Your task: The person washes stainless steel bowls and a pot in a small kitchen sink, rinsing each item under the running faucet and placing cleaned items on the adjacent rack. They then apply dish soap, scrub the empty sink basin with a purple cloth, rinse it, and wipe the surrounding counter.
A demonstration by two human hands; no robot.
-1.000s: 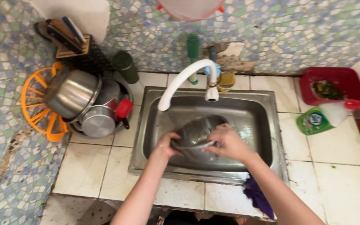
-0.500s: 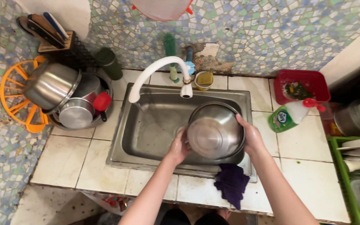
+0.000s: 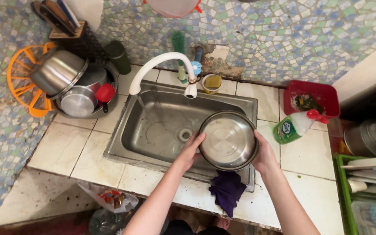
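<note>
I hold a round steel bowl (image 3: 228, 140) over the right part of the steel sink (image 3: 162, 126), its hollow side facing up at me. My left hand (image 3: 191, 150) grips the bowl's left rim and my right hand (image 3: 263, 153) grips its right rim. A white curved tap (image 3: 159, 69) arches over the sink's back edge, with a thin stream of water falling from its spout on the left. The drain (image 3: 185, 134) shows just left of the bowl.
Steel pots (image 3: 70, 85) lie stacked on an orange rack (image 3: 20, 80) at the left. A purple cloth (image 3: 227, 189) hangs over the counter's front edge. A green soap bottle (image 3: 293, 125) and a red tub (image 3: 310, 99) sit at the right, a green dish rack (image 3: 366, 191) beyond.
The bowl has come up out of the sink basin and shifted right, turned so that its inside faces up. Both hands stay on its rim. The view has drifted right.
</note>
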